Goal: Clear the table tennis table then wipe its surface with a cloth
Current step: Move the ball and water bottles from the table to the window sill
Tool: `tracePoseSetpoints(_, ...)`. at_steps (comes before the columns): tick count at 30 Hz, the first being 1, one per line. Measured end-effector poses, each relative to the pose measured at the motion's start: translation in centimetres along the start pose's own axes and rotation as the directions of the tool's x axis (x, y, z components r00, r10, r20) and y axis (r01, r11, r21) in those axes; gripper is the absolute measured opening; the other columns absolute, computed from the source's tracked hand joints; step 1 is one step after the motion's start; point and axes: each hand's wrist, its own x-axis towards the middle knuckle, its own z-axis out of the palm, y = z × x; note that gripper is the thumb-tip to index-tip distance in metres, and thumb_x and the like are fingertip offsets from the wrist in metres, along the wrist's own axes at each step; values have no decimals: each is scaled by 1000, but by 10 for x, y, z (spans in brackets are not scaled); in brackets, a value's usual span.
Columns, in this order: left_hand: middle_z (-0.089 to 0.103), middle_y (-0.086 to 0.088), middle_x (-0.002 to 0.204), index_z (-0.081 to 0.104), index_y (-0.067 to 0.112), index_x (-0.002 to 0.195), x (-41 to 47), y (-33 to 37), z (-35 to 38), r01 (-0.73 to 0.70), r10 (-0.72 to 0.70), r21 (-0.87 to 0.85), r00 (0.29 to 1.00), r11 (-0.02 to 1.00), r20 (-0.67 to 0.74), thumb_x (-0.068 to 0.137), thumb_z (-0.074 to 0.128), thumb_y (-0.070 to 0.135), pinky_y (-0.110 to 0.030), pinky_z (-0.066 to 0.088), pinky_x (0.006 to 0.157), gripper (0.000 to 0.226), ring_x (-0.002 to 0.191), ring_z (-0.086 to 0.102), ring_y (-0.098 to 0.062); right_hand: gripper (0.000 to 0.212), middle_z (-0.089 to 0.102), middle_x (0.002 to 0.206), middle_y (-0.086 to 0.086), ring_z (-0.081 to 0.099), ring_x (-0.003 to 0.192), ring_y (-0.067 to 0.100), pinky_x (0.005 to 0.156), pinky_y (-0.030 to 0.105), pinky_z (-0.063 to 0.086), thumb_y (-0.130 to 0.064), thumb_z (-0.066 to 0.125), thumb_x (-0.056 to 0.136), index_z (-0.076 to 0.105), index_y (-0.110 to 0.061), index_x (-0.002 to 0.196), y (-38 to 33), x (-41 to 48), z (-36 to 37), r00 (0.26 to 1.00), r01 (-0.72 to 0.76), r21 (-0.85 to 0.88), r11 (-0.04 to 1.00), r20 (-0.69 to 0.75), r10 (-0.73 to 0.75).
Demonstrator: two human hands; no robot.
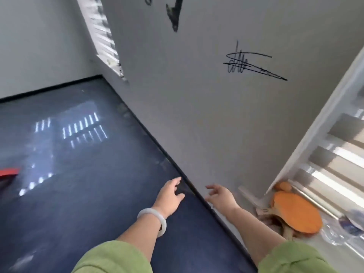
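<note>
Currently I see both hands released, left hand [170,196] relaxed over dark blue surface [88,203], right hand [221,197] spread beside wall [197,115], gripping nothing, orange paddles [295,212] stacked on window sill [307,245], red item [8,172] at left edge

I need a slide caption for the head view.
Left hand and right hand, both open and empty, reach toward the wall; orange paddles lie by the window.
</note>
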Motion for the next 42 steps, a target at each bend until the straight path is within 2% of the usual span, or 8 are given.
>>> tracePoseSetpoints(8, 47, 2, 139, 43, 19, 144, -32, -127, -198, 189, -187, -18, 945, 982, -269, 98, 55, 15, -29, 40, 107, 48, 125, 48, -14, 38, 56, 103, 0, 61, 99, 21, 92, 37, 53, -25, 67, 91, 59, -18, 128, -179, 36, 189, 928, 261, -189, 947, 318, -193)
tracePoseSetpoints(13, 43, 2, 143, 41, 19, 145, -51, -213, -328, 348, -321, -8, 854, 937, -409, 100, 52, 24, -32, 38, 109, 46, 130, 45, -16, 43, 60, 107, 3, 62, 103, 22, 79, 22, 42, -30, 68, 92, 58, -15, 131, -293, 52, 333, 837, 444, -261, 857, 462, -293)
tracePoseSetpoints(18, 41, -5, 144, 39, 15, 145, -61, -278, -430, 519, -448, -6, 731, 855, -515, 100, 51, 32, -40, 36, 110, 50, 131, 43, -25, 55, 55, 136, 7, 57, 119, 21, 88, 25, 43, -37, 69, 91, 51, -17, 139, -385, 75, 430, 761, 532, -312, 787, 584, -283)
tracePoseSetpoints(21, 40, -6, 143, 39, 15, 146, -50, -303, -479, 550, -474, -24, 696, 835, -539, 100, 51, 33, -41, 36, 110, 51, 130, 43, -24, 59, 49, 143, 6, 59, 112, 22, 82, 26, 46, -37, 68, 91, 47, -17, 143, -433, 100, 470, 727, 572, -341, 746, 632, -269)
tracePoseSetpoints(29, 45, -4, 142, 42, 14, 144, 72, -356, -600, 515, -462, -50, 716, 856, -524, 99, 53, 35, -35, 39, 107, 50, 126, 48, -21, 52, 55, 134, 7, 58, 94, 20, 86, 29, 48, -31, 68, 92, 51, -15, 139, -559, 218, 559, 635, 672, -331, 662, 718, -286)
tracePoseSetpoints(32, 50, -4, 138, 44, 13, 142, 140, -366, -655, 518, -478, -78, 707, 852, -520, 99, 54, 33, -31, 39, 105, 48, 124, 50, -19, 50, 57, 131, 5, 60, 105, 20, 87, 25, 46, -30, 68, 92, 53, -15, 137, -612, 281, 586, 611, 707, -337, 621, 734, -297)
tracePoseSetpoints(36, 54, -9, 134, 47, 8, 140, 222, -376, -744, 556, -492, -58, 675, 829, -550, 98, 56, 31, -27, 36, 102, 48, 122, 52, -22, 50, 59, 132, 5, 58, 118, 19, 90, 21, 42, -32, 68, 91, 54, -16, 136, -699, 362, 620, 598, 740, -366, 564, 742, -304)
tracePoseSetpoints(42, 59, -7, 127, 53, 10, 132, 310, -411, -873, 571, -478, -72, 603, 817, -639, 97, 58, 33, -26, 37, 98, 43, 117, 55, -22, 50, 61, 128, 7, 61, 108, 22, 91, 26, 45, -33, 70, 89, 57, -13, 133, -828, 454, 697, 564, 776, -336, 534, 749, -348)
